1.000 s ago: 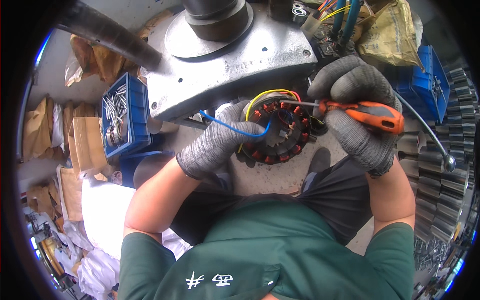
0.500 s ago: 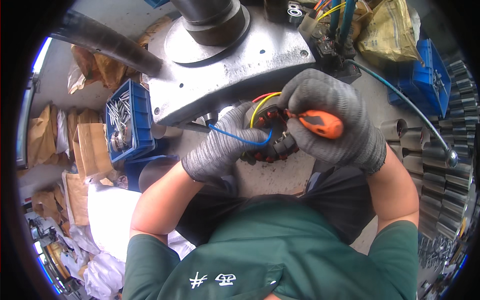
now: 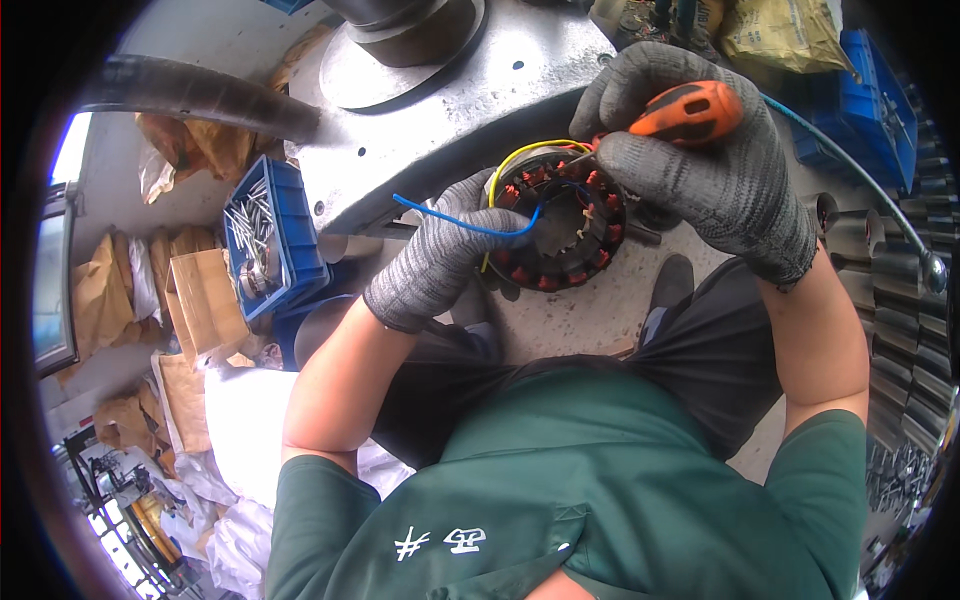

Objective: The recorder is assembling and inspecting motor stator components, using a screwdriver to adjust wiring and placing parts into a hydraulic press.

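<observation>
My left hand (image 3: pixel 440 250), in a grey knit glove, grips the left rim of a round motor stator (image 3: pixel 572 225) with copper-red coils and holds it up in front of me. A blue wire (image 3: pixel 455 218) and a yellow wire (image 3: pixel 520 155) curl out of the stator. My right hand (image 3: pixel 700 160), also gloved, is closed around a screwdriver with an orange and black handle (image 3: pixel 690 110). Its tip points down-left into the stator's upper edge.
A large grey metal machine base (image 3: pixel 450 110) lies just beyond the stator. A blue bin of metal pins (image 3: pixel 268 240) stands to the left, beside brown paper bags (image 3: pixel 190 290). Blue crates (image 3: pixel 860 110) and a thin cable sit at the right. Stacked gear-like metal parts (image 3: pixel 900 330) line the right edge.
My right hand with the screwdriver has swung up and over, from right of the stator to above it. The stator has turned so its open ring faces me.
</observation>
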